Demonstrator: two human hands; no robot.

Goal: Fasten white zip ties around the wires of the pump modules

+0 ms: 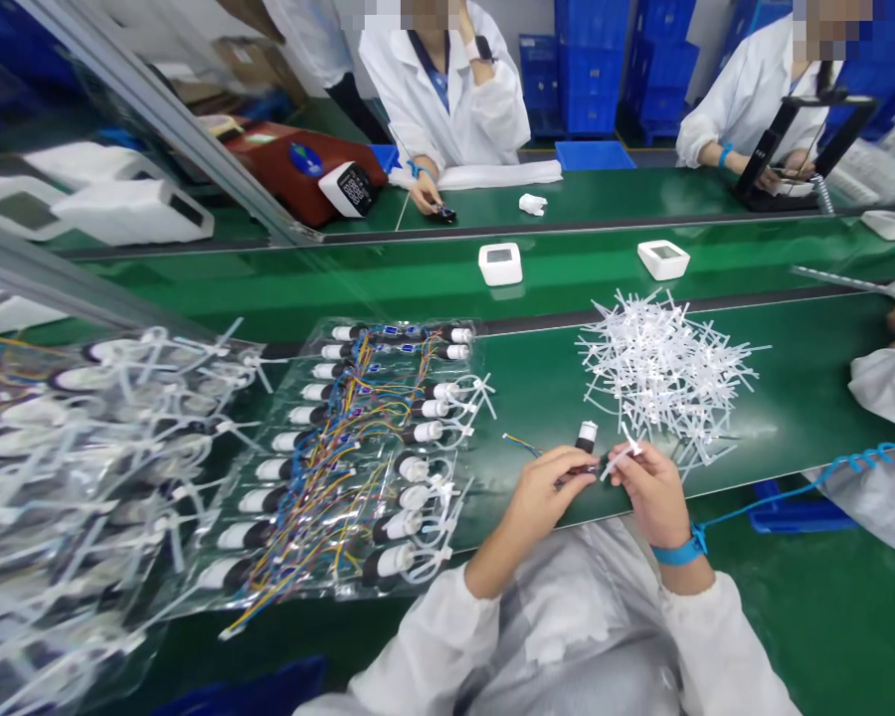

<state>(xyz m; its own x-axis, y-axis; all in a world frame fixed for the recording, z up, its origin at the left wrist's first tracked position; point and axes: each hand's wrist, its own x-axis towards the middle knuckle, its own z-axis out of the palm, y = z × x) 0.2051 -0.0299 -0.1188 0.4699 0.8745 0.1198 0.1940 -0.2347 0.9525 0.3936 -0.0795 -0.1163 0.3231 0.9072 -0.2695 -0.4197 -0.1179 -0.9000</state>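
Observation:
My left hand [553, 484] is closed around the lower part of a small black-and-white pump [587, 434], whose white end points away from me. A thin bundle of coloured wires [520, 443] sticks out to the left of that hand. Between the fingertips of my right hand [652, 487] is a thin white branched tube [629, 445], one end of it slanting toward the pump. A small gap shows between tube and pump. Just beyond my right hand lies a large heap of similar white tubes [663, 368].
Left of me, a clear plastic tray [447, 537] holds rows of wired pumps, some with tubes. More tubed pumps [141, 428] lie further left. White monitors [500, 264] sit on the green belt [567, 261]. Co-workers sit opposite and at right. A blue coiled cord [798, 490] runs from my right wristband.

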